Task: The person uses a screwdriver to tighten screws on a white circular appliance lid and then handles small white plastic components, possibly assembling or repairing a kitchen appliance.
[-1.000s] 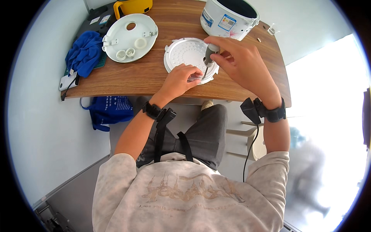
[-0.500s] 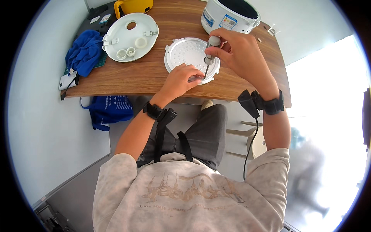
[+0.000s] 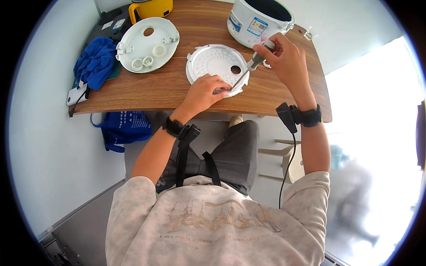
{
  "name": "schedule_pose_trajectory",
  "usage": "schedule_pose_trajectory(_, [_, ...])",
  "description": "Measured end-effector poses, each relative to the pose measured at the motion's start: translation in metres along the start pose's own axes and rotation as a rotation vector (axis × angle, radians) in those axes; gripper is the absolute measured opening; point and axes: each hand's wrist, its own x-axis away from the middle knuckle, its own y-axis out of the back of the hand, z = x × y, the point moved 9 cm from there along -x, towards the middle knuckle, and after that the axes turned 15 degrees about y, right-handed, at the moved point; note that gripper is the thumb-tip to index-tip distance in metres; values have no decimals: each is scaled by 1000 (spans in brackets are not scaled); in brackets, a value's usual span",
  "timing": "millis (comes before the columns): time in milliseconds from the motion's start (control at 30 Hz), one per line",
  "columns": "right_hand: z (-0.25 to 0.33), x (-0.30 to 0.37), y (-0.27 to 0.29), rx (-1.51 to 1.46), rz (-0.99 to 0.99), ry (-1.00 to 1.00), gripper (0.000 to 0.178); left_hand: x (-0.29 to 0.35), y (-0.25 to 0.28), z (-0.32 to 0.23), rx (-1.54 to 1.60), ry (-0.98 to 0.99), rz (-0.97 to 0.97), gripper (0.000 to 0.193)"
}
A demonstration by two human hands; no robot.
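Note:
A round white lid plate (image 3: 208, 66), dotted with small bumps and pierced by a dark hole, lies on the wooden table. My left hand (image 3: 206, 91) is closed at its near rim, thumb on the near side and fingertips over the edge; a small greyish part between them is unclear. In my right hand (image 3: 286, 60) is a screwdriver (image 3: 255, 61) with a grey handle, gripped near its top. It slants down to the left, its tip at the plate's near rim beside my left fingertips. What the tip touches is too small to tell.
Left of the plate lies a larger white lid (image 3: 146, 37) bearing several small round parts. Behind my right hand stands a white rice cooker body (image 3: 248, 24). A blue cloth (image 3: 95, 62), a white device (image 3: 77, 94) and a yellow pot (image 3: 153, 8) occupy the table's left side.
The screwdriver has tilted from nearly upright to a slant, its handle moving right with my right hand. The plate's hole now shows. My left hand stays at the rim.

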Motion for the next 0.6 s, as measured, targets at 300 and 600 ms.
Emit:
schedule_pose_trajectory(300, [50,3,2,-121,-82,184,32,1,-1,0,-19,26,29,20])
schedule_pose_trajectory(600, [53,-4,2,-159,-32,256,34,1,-2,1,-31,28,20,19])
